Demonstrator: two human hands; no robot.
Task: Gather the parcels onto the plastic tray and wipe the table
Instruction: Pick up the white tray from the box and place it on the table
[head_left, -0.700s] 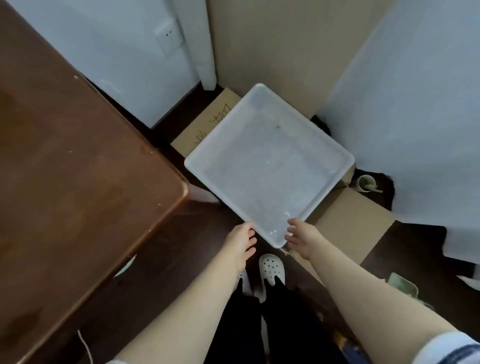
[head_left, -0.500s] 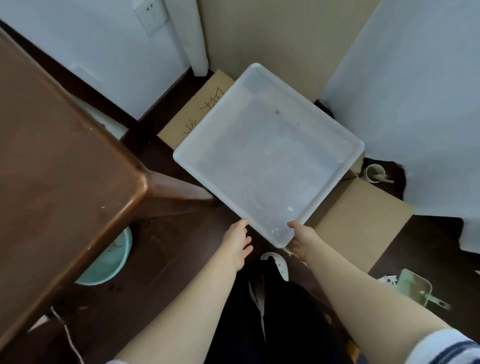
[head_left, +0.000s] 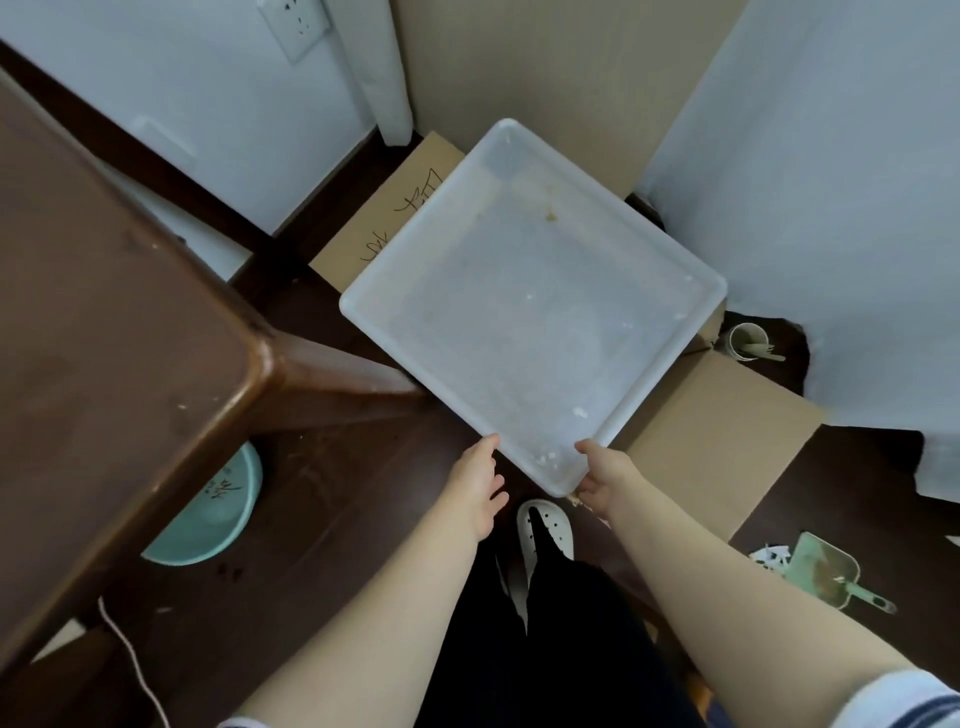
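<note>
Plastic tray (head_left: 519, 322) x1: lying on cardboard (head_left: 717, 431) nr wall corner, beside table (head_left: 104, 312) x1. R hand (head_left: 597, 478) gripping near corner; L hand (head_left: 480, 480) hovering loose-fingered just beside rim, hands apart. Basin (head_left: 218, 514) x1 sitting under table.

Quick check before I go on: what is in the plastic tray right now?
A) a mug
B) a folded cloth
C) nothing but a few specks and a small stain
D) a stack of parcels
C: the plastic tray has a bare floor apart from small white specks and one yellowish stain, and the right hand grips its near corner.
</note>
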